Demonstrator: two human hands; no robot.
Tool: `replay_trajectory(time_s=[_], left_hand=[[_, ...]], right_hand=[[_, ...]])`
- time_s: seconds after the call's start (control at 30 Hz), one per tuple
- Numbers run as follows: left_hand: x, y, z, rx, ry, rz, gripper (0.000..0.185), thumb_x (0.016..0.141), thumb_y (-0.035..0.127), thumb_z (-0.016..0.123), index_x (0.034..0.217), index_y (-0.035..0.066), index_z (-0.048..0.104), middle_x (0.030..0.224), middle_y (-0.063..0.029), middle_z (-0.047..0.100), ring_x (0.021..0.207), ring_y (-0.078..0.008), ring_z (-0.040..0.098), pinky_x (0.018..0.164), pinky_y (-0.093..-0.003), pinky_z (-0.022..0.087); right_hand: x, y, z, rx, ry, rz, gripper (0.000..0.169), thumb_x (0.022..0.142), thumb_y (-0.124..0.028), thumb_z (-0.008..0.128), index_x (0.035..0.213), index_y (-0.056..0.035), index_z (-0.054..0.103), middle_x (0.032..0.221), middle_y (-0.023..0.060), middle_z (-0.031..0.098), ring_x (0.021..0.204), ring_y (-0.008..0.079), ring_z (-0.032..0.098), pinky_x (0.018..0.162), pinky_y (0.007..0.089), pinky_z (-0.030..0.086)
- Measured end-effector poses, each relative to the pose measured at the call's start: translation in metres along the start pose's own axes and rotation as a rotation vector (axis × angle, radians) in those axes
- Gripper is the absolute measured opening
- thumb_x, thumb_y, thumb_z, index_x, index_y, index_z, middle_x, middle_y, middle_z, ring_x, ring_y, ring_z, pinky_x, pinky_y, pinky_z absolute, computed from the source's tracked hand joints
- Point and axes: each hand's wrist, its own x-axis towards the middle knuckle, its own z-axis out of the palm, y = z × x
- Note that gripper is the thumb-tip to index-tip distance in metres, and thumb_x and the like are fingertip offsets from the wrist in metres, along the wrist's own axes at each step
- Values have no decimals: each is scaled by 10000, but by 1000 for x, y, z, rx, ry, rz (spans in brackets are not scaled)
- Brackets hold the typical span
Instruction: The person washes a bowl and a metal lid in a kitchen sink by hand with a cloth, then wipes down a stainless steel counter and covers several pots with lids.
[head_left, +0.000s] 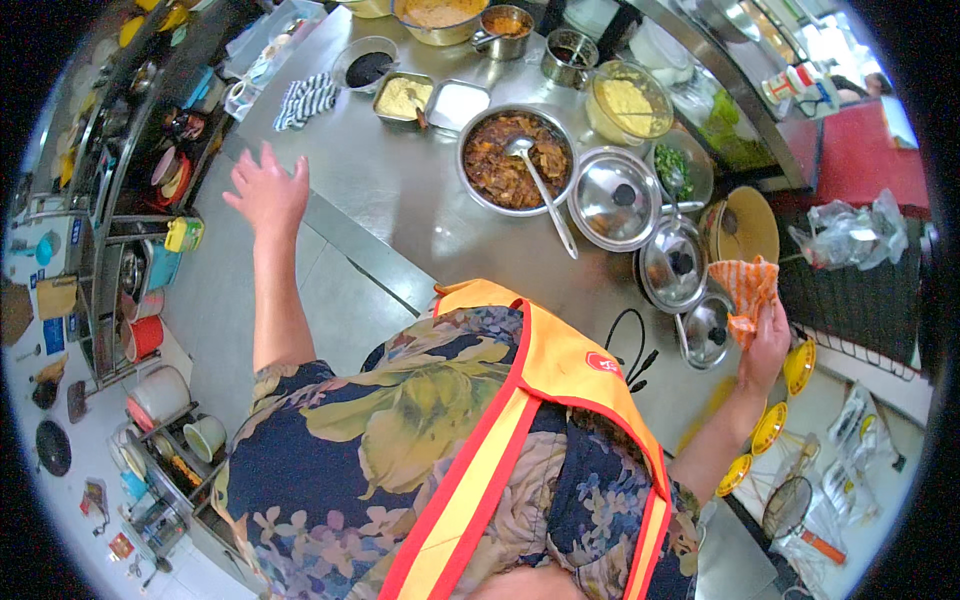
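Note:
In my right hand (766, 341) is a bunched orange striped cloth (746, 292), beside a tan-coloured pot (750, 225) and small glass-lidded pots. The nearest of these lids (705, 330) lies just left of the cloth. My left hand (268, 184) is held out with its fingers spread and nothing in it, over the far left part of the steel counter (360, 180). A large steel bowl of brown stewed food (487, 161) stands mid-counter, a metal spoon (544, 187) resting in it. A larger glass lid (600, 195) sits right of that bowl.
Along the back are a blue-and-white striped cloth (307, 101), a bowl of dark food (367, 69), a tray of yellowish crumbs (403, 97), a white-filled tray (459, 105) and saucepans (504, 45). Chopped greens (673, 169) are at right. A black cable (637, 352) hangs at the front edge.

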Motion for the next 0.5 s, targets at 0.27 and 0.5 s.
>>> replay_trajectory(time_s=[0.27,0.5], left_hand=[[-32,19,51,-330,-365,83,381,779,392,576,1069,158,655,1146,-133,580,1073,-316,527,915,-491,389],[55,-4,100,-328,-239,140,345,772,352,564,1023,141,670,1045,-147,620,954,-343,587,834,-425,467]], right_hand=[[22,18,49,26,-156,-29,334,950,-158,443,1201,52,514,1078,92,602,926,155,591,797,277,481],[20,13,101,-40,-265,-70,326,945,-135,458,1209,49,508,1075,71,601,926,113,573,778,235,461]])
